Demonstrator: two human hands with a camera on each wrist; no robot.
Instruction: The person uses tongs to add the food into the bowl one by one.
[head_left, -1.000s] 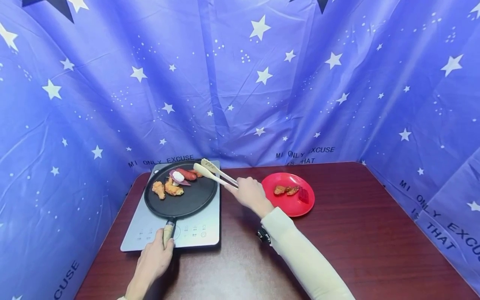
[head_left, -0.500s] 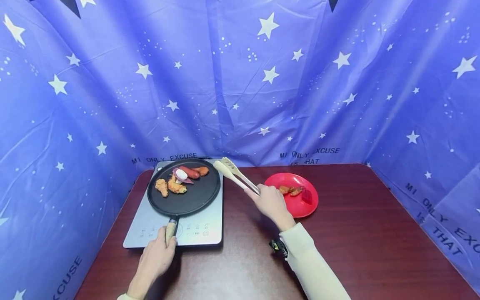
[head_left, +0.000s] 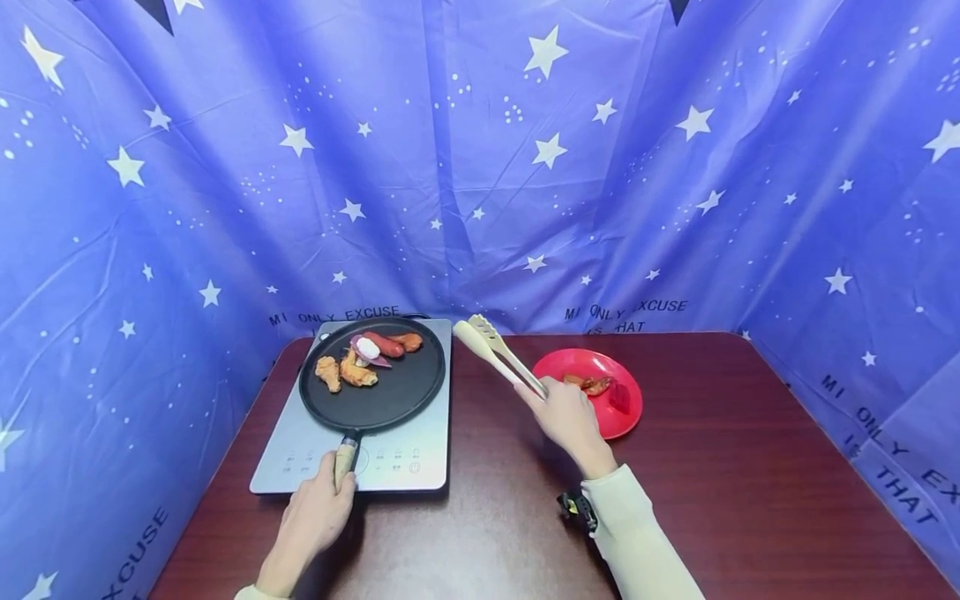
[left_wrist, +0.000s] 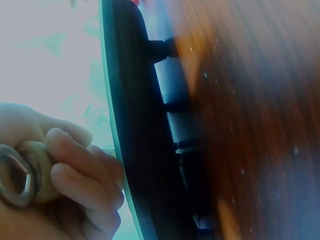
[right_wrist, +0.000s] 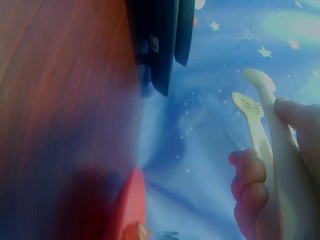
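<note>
My left hand grips the handle of a round black frying pan. In the left wrist view, its curled fingers wrap the handle's ringed end. The pan holds a drumstick, another fried piece, a red sausage, a purple-and-white piece and a browned piece. My right hand holds cream-tipped tongs, parted, with nothing between their tips. They point up left, between pan and plate.
The pan sits on a silver induction cooktop at the left of the dark red table. A red plate, partly behind my right hand, bears browned pieces and a dark red piece. Starry blue curtain encloses the back and sides.
My right hand has carried the tongs rightward, off the pan's right edge and towards the red plate. The left hand keeps its grip on the handle. The view has shifted slightly.
</note>
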